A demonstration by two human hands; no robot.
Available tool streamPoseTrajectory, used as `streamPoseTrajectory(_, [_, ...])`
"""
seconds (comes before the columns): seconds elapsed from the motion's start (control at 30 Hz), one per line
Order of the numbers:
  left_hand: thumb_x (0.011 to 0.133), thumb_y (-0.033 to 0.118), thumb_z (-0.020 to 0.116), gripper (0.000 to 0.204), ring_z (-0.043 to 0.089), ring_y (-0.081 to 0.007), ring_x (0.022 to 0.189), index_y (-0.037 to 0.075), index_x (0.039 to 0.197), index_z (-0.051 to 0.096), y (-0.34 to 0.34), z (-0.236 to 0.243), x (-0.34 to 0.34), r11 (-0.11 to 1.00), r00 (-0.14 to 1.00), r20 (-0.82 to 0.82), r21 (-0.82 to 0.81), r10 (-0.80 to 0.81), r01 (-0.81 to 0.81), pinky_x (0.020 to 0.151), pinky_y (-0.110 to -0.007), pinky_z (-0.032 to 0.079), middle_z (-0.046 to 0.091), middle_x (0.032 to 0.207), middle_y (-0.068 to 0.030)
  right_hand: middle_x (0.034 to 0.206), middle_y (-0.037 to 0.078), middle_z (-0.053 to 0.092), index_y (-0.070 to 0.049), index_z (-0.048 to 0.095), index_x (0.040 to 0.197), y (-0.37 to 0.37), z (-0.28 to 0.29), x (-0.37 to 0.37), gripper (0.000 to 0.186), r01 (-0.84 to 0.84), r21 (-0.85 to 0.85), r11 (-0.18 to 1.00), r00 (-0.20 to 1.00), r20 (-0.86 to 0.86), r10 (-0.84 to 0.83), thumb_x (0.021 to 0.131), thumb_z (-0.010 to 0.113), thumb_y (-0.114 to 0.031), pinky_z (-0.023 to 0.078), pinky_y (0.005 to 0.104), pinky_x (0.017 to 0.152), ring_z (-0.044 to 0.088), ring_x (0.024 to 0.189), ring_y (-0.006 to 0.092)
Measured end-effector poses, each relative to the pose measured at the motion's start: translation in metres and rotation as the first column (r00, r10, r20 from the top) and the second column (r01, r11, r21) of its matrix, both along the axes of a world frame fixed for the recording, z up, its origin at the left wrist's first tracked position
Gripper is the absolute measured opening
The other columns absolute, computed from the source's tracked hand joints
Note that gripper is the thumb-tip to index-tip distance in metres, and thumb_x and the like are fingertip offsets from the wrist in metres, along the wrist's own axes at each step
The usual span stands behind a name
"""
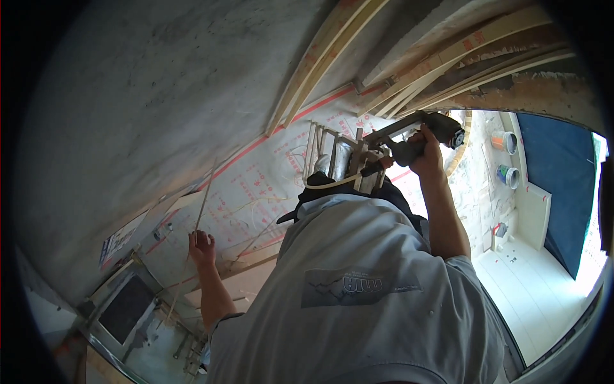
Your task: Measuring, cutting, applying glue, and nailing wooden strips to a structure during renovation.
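Observation:
My right hand (pixel 426 152) is wrapped round the grip of a dark pneumatic nail gun (pixel 441 130), raised out in front of me. A pale air hose (pixel 332 185) joins at the nail gun's handle end and runs across my waist. Off to the left, my left hand (pixel 203 248) has its fingers curled round a long thin wooden strip (pixel 206 193). That strip slants up past the fingers; part of it is hidden behind the hand. In front of my body is a ladder (pixel 348 153), its lower part hidden by my clothes.
Wooden battens (pixel 320 61) run along the plastered surface (pixel 160 96) above. White floor sheeting (pixel 256 211) with red print lies below. On the right are an orange-white bucket (pixel 504 142), a second bucket (pixel 508 176) and a dark blue sheet (pixel 555 173).

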State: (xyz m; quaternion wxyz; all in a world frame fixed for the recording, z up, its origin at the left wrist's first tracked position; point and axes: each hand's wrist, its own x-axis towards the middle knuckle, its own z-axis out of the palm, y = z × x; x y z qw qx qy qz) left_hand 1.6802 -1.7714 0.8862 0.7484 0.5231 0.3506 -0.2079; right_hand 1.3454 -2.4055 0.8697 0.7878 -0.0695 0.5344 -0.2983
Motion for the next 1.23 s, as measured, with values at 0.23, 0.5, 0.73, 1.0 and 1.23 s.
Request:
streamPoseTrajectory(0.23, [0.095,0.034,0.062,0.016,0.063,-0.0142,0.088,0.018,0.095,0.064,-0.048,-0.005,-0.076,1.000,1.000,0.020,-0.018,0.021,-0.021,0.082,-0.039,0.047,0.068,0.091,0.0020,0.065,0.001,0.054,-0.013,0.054,0.074,-0.042,0.026,-0.050,0.023,-0.005,0.038,0.999,0.961,0.275,-0.006,0.095,0.061,-0.019,0.053,0.0373,0.072,0.058,0.066,0.0173])
streamPoseTrajectory(0.5, [0.095,0.031,0.062,0.014,0.059,-0.0147,0.094,0.018,0.100,0.063,-0.095,-0.013,-0.207,0.985,0.988,0.104,-0.143,0.110,-0.094,0.084,-0.039,0.046,0.067,0.099,-0.0002,0.067,0.002,0.056,-0.013,0.051,0.069,-0.064,0.016,-0.070,0.032,-0.171,0.071,0.983,0.960,0.236,0.150,0.099,0.053,-0.025,0.052,0.0398,0.077,0.057,0.068,0.0183])
streamPoseTrajectory(0.73, [0.096,0.030,0.060,0.018,0.060,-0.0166,0.092,0.013,0.099,0.065,-0.061,-0.048,-0.293,0.907,0.945,-0.014,-0.277,0.327,-0.318,0.083,-0.040,0.046,0.066,0.094,-0.0008,0.066,0.005,0.058,-0.011,0.053,0.065,-0.048,0.020,-0.036,0.034,-0.375,0.025,0.927,0.925,-0.064,0.375,0.095,0.057,-0.028,0.052,0.0417,0.081,0.058,0.070,0.0213])
streamPoseTrajectory(1.0, [0.095,0.019,0.062,0.036,0.057,-0.0284,0.118,0.007,0.129,0.056,-0.035,-0.048,-0.262,0.883,0.952,0.155,-0.436,0.265,-0.175,0.100,-0.044,0.048,0.055,0.135,-0.0118,0.064,0.003,0.058,-0.014,0.053,0.066,-0.032,0.004,0.002,0.031,-0.430,-0.021,0.903,0.892,0.144,0.428,0.093,0.061,-0.025,0.053,0.0419,0.082,0.059,0.068,0.0195])
streamPoseTrajectory(1.23, [0.090,0.017,0.069,0.067,0.048,-0.0313,0.132,0.007,0.147,0.035,-0.184,0.105,-0.138,0.767,0.710,0.695,-0.391,-0.116,0.508,0.102,-0.038,0.049,0.037,0.153,-0.0146,0.078,-0.004,0.059,-0.014,0.060,0.096,0.005,0.087,0.013,0.009,-0.298,-0.120,0.947,0.811,0.491,0.318,0.092,0.065,-0.020,0.055,0.0351,0.080,0.059,0.070,0.0110])
